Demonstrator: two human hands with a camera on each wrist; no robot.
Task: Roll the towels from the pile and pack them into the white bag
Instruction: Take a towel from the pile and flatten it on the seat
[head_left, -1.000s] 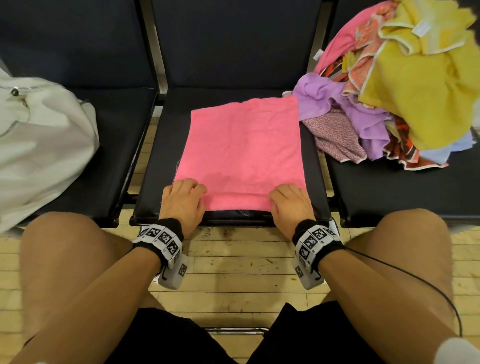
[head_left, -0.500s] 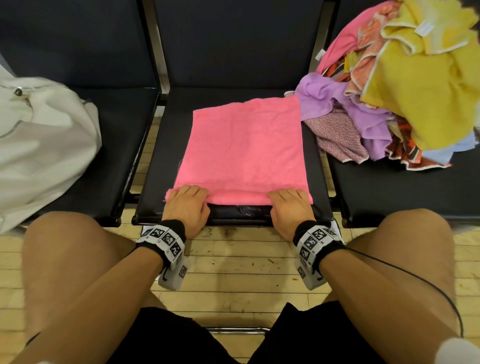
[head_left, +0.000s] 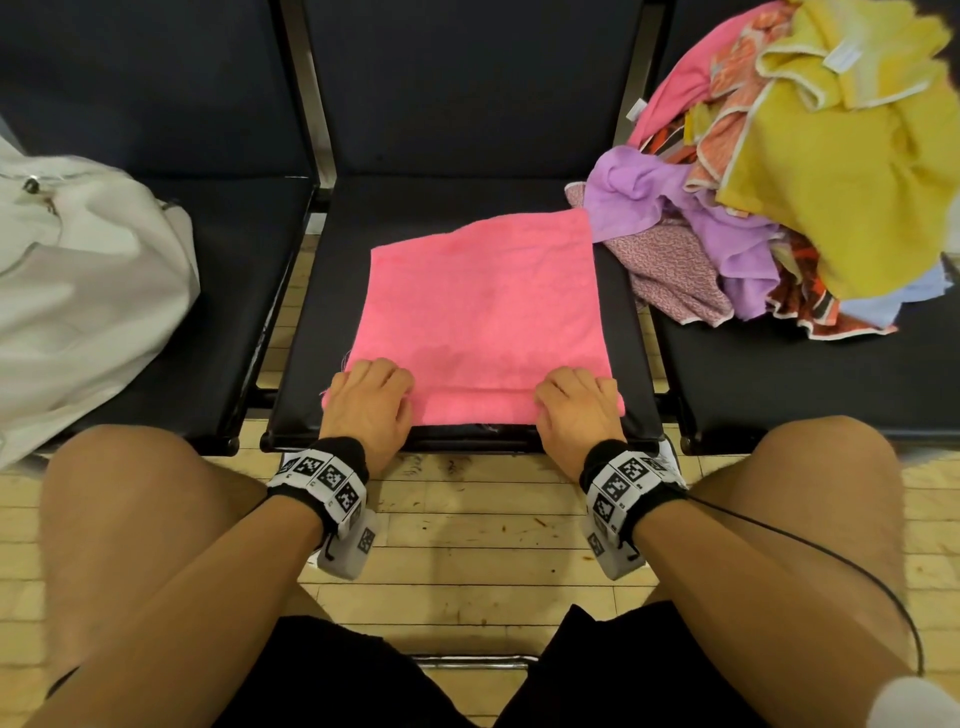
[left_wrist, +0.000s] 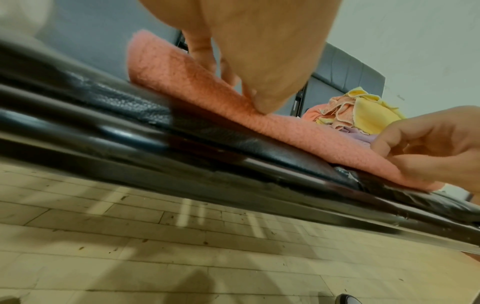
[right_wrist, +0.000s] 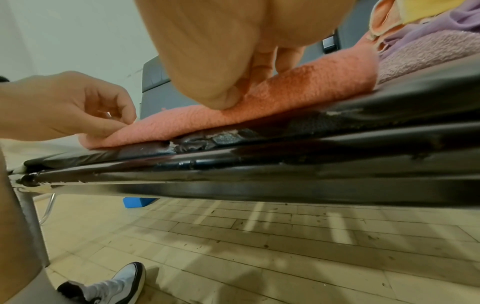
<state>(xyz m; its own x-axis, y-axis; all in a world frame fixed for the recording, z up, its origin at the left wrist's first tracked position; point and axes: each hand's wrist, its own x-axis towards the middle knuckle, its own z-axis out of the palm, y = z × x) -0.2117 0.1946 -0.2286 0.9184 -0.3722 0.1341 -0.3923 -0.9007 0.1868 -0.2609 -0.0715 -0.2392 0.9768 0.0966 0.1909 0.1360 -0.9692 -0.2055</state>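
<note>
Your left hand (head_left: 370, 402) and right hand (head_left: 577, 410) curl their fingers over the rolled near edge of the pink towel (head_left: 483, 312), low in the middle of the frame on the centre seat (head_left: 457, 197); white bag (head_left: 78, 291) fills the left edge, towel pile (head_left: 810, 171) the upper right

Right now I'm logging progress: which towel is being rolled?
The pink towel, spread alone on the middle seat; both hands curl its near edge. The others sit heaped in the pile.
</note>
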